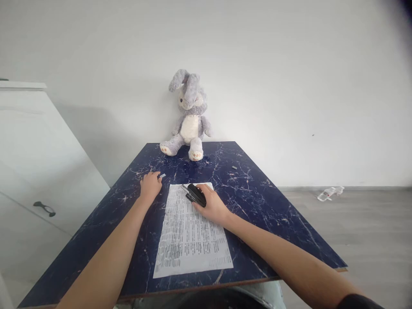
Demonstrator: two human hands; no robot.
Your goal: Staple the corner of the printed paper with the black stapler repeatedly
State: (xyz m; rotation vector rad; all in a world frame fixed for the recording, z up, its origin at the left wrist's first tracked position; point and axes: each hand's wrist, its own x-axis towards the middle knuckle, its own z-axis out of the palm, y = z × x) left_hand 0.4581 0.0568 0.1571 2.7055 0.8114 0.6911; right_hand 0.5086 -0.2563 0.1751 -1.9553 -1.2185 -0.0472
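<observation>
A black stapler (196,195) is in my right hand (212,205), its top part swung apart from the base at the front so that a metal strip shows. It is over the top edge of a printed sheet of paper (199,234). To the left of the sheet, my left hand (151,186) is low over the table with its fingers curled. A short silvery strip of staples (162,175) sticks out at its fingertips. A second small greyish strip (234,167) lies on the tabletop farther right.
A grey plush rabbit (190,116) sits at the far end of the dark blue marbled table (257,223), against the wall. A white cabinet (38,154) stands at the left. Crumpled clear plastic (330,193) lies on the floor at the right.
</observation>
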